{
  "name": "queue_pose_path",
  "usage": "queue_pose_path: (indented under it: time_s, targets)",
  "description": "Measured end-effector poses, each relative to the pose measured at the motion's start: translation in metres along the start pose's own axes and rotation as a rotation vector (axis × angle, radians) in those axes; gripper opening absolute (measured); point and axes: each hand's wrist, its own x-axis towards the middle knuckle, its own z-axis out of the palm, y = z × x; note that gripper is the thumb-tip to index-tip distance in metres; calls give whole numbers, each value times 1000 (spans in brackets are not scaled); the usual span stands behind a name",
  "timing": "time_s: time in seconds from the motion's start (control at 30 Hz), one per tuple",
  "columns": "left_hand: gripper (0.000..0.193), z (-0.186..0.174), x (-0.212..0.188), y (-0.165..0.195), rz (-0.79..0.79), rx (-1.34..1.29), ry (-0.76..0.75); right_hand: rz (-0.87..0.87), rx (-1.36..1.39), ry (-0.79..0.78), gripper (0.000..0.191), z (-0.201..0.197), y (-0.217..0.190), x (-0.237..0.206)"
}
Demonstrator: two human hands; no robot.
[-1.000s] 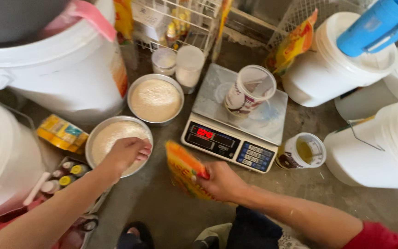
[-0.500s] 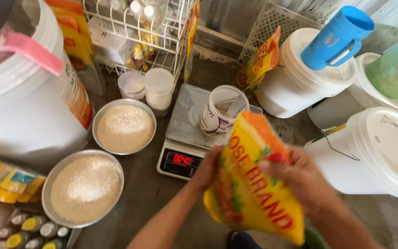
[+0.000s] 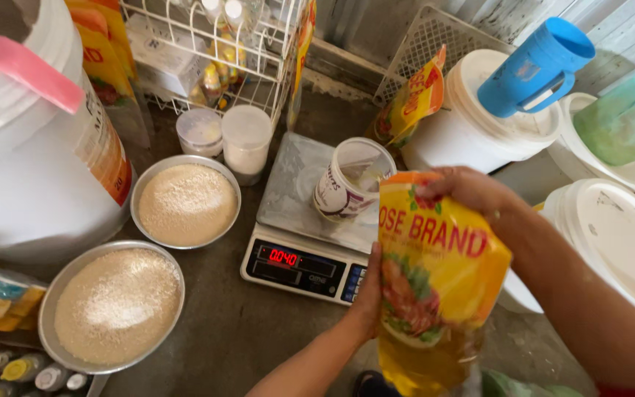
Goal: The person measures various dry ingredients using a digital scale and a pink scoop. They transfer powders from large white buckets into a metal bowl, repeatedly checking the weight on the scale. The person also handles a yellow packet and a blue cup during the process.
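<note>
Both my hands hold a yellow pouch of cooking oil [image 3: 435,287] upright in front of me. My left hand [image 3: 367,290] grips its left side low down. My right hand [image 3: 468,191] grips its top edge. Just behind the pouch a digital scale [image 3: 299,220] with a lit red display stands on the floor, and a white plastic cup [image 3: 350,180] lies tilted on its platform. Left of the scale sit two metal bowls of pale flour, the far bowl [image 3: 185,202] and the near bowl [image 3: 115,305].
White lidded buckets stand left [image 3: 38,169] and right [image 3: 611,242], with a blue jug [image 3: 534,66] on one lid. A wire rack [image 3: 214,51] of bottles is at the back, two small lidded tubs [image 3: 225,136] before it. Small colouring bottles [image 3: 16,371] lie bottom left.
My left hand left the near flour bowl and joined the right on the oil pouch, which rose from the floor to upright near the scale. The view shifted right.
</note>
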Motion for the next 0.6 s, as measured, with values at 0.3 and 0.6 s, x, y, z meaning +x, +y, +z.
queue_pose_path:
  time_s: [0.3, 0.6]
  targets:
    - [78, 43, 4, -8, 168, -49, 144, -45, -325, -5, 17, -19, -41, 28]
    - [81, 59, 0, -5, 171, 81, 296, -42, -586, 35, 20, -18, -57, 27]
